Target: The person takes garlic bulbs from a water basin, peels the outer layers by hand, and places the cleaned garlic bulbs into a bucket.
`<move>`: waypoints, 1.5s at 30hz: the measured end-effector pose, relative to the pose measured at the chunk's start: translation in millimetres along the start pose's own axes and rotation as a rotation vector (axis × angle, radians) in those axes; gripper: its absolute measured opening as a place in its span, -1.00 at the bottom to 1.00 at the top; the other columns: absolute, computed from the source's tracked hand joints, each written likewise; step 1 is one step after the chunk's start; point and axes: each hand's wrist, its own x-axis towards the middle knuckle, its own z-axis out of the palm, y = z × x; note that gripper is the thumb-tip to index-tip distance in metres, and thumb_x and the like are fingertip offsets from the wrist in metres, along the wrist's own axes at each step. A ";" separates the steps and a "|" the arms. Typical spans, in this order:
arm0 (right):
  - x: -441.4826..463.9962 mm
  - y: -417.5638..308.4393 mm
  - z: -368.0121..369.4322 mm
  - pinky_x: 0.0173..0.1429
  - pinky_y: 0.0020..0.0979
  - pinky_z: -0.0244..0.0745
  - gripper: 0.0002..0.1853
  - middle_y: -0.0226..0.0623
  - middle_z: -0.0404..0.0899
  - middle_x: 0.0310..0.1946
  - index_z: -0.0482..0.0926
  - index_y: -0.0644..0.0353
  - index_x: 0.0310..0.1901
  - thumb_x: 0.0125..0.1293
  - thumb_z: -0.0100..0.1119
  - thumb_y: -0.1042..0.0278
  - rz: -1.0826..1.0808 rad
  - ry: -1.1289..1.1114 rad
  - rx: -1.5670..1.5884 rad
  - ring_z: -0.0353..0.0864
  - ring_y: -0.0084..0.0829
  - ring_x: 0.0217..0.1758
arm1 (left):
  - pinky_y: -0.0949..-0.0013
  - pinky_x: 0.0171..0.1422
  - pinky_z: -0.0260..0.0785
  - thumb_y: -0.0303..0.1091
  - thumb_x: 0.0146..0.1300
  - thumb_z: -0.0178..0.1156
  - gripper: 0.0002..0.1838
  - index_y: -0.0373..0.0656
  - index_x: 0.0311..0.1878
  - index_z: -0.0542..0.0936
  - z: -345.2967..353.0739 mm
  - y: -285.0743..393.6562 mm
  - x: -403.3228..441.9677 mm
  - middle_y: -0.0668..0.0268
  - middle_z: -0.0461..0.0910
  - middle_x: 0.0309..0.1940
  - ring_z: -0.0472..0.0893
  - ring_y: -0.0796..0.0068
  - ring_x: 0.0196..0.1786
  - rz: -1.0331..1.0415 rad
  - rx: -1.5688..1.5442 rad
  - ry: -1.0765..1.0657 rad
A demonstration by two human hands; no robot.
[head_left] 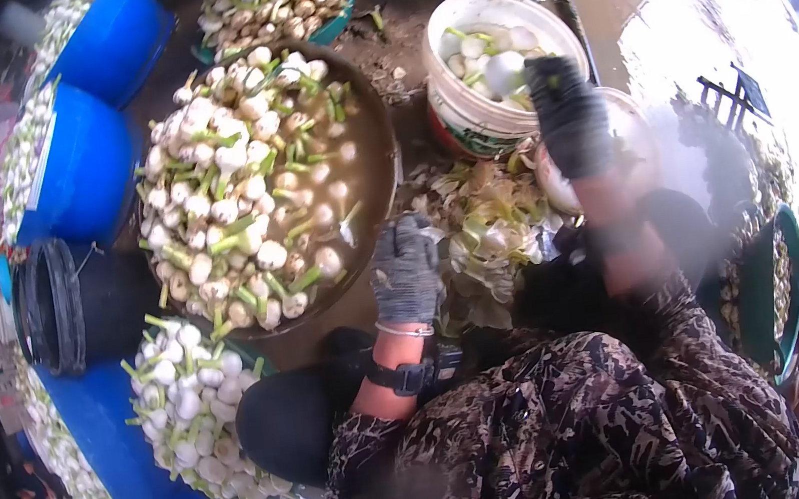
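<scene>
While one wide basin [394, 154] carries bulbs [220, 187] too many to count, two blue tubs [84, 170] flank its upper-left edge and one black bucket [108, 300] its left. One white bucket [475, 120] stands off the right edge; one peelings heap [494, 262] lies between the hands. The left hand [404, 269], curled, is by the basin's lower-right rim, its hold unclear; the right hand [568, 116], fingers bent, overhangs the white bucket's near-right rim, one bulb at its fingertips, grip uncertain.

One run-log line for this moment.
Right hand: at white bucket, beside bulb | Left hand: curled, near basin | Holding: unclear

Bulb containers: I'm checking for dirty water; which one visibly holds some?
The wide basin beside the left hand; of these, only it shows murky brown water.
</scene>
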 end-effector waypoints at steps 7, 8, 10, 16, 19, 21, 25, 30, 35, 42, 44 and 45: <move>14.2 -21.0 90.4 -0.12 -0.21 0.54 -0.62 -0.10 0.67 -0.34 0.51 0.12 0.13 0.38 0.18 0.12 0.010 -0.578 -0.116 0.69 -0.14 -0.26 | 0.55 -0.54 0.37 -0.23 0.47 0.04 -0.79 -0.13 0.00 0.52 -1.4 -6.1 -4.2 0.40 0.49 -0.48 0.40 0.67 -0.60 0.065 -0.287 0.002; -3.9 -18.7 125.1 -0.09 -0.15 0.53 -0.62 -0.04 0.66 -0.34 0.57 0.17 0.01 0.37 0.16 0.04 -0.105 -0.609 0.018 0.67 -0.02 -0.21 | 0.57 -0.49 0.37 -0.26 0.48 0.02 -0.79 -0.14 0.03 0.52 -5.4 0.2 -3.8 0.41 0.50 -0.46 0.41 0.70 -0.56 0.076 -0.310 0.006; -18.7 -27.3 183.1 0.07 -0.14 0.49 -0.38 0.03 0.66 -0.21 0.59 0.25 -0.01 0.36 -0.01 -0.27 0.078 -1.042 -0.331 0.62 0.04 -0.07 | 0.58 -0.48 0.35 -0.28 0.49 0.00 -0.78 -0.15 0.03 0.51 -10.0 8.5 -4.2 0.41 0.50 -0.46 0.41 0.71 -0.54 0.110 -0.327 0.070; -87.3 30.9 340.8 0.10 -0.18 0.49 -0.23 -0.07 0.69 -0.19 0.63 -0.06 0.07 0.26 -0.21 -0.56 0.325 -1.485 -0.550 0.66 -0.07 -0.11 | 0.59 -0.43 0.25 -0.29 0.51 -0.06 -0.78 -0.18 0.04 0.48 -18.9 21.8 -7.3 0.42 0.46 -0.44 0.37 0.72 -0.52 0.192 -0.289 0.171; -93.8 19.0 335.0 0.09 -0.21 0.49 -0.29 -0.13 0.70 -0.18 0.63 0.05 0.06 0.25 0.00 -0.46 0.305 -1.524 -0.522 0.67 -0.17 -0.11 | 0.59 -0.44 0.24 -0.30 0.51 -0.06 -0.77 -0.20 0.06 0.46 -21.3 26.6 -6.9 0.42 0.46 -0.45 0.36 0.72 -0.53 0.206 -0.336 0.222; -93.7 17.1 306.5 0.16 -0.21 0.49 -0.16 -0.04 0.63 0.04 0.58 0.26 0.08 -0.04 0.40 -0.35 0.307 -1.279 -0.133 0.61 -0.09 0.09 | 0.58 -0.43 0.28 -0.30 0.50 -0.04 -0.76 -0.19 0.10 0.43 -27.5 24.5 -3.6 0.41 0.46 -0.42 0.35 0.70 -0.54 0.228 -0.259 0.227; -76.3 -35.2 193.2 0.12 -0.28 0.52 -0.38 -0.09 0.64 -0.09 0.46 0.18 0.13 0.03 0.52 0.24 0.191 -0.851 0.347 0.64 -0.16 0.00 | 0.56 -0.32 0.33 -0.26 0.44 0.06 -0.53 -0.16 0.33 0.25 -42.1 24.2 7.3 0.38 0.44 -0.27 0.39 0.69 -0.39 0.098 -0.368 0.443; -75.5 -51.1 83.5 0.11 -0.28 0.52 -0.38 -0.12 0.52 0.02 0.44 0.13 0.21 0.07 0.44 0.41 -0.066 -0.671 0.210 0.57 -0.18 0.04 | 0.41 0.17 0.38 -0.15 0.45 0.08 -0.57 -0.18 0.26 0.44 -41.7 -9.1 28.4 0.33 0.55 -0.02 0.53 0.47 0.02 -0.072 -0.408 0.042; -96.9 -35.5 37.1 0.13 -0.18 0.49 -0.43 -0.06 0.50 -0.03 0.41 0.12 0.24 0.15 0.27 0.47 -0.159 -0.635 0.235 0.52 -0.04 0.06 | 0.25 0.27 0.38 -0.24 0.41 0.14 -0.58 -0.19 0.26 0.43 3.2 -2.8 8.7 0.24 0.52 0.11 0.51 0.34 0.17 -0.089 -0.452 -0.171; -90.1 -13.4 6.2 -0.15 -0.23 0.55 -0.79 -0.10 0.58 -0.31 0.60 0.22 -0.16 0.17 0.31 0.40 0.080 -0.451 0.238 0.62 -0.10 -0.28 | 0.28 0.15 0.48 -0.33 0.36 0.19 -0.55 -0.11 0.29 0.40 18.7 -18.3 11.6 0.24 0.49 0.16 0.52 0.32 0.15 0.083 -0.322 -0.112; -90.2 -15.1 7.2 -0.21 -0.18 0.53 -0.87 -0.07 0.56 -0.45 0.59 0.18 -0.33 0.17 0.29 0.34 0.055 -0.419 0.215 0.60 -0.02 -0.33 | 0.36 0.13 0.47 -0.34 0.33 0.23 -0.52 -0.12 0.29 0.40 20.3 -19.0 14.9 0.28 0.50 0.13 0.53 0.41 0.11 0.163 -0.251 -0.096; -91.3 -17.0 8.1 -0.21 -0.18 0.53 -0.87 -0.07 0.56 -0.45 0.59 0.18 -0.33 0.17 0.29 0.34 0.059 -0.412 0.216 0.60 -0.02 -0.33 | 0.36 0.13 0.47 -0.34 0.33 0.23 -0.52 -0.12 0.29 0.40 19.5 -18.9 16.1 0.28 0.50 0.13 0.53 0.41 0.11 0.161 -0.245 -0.101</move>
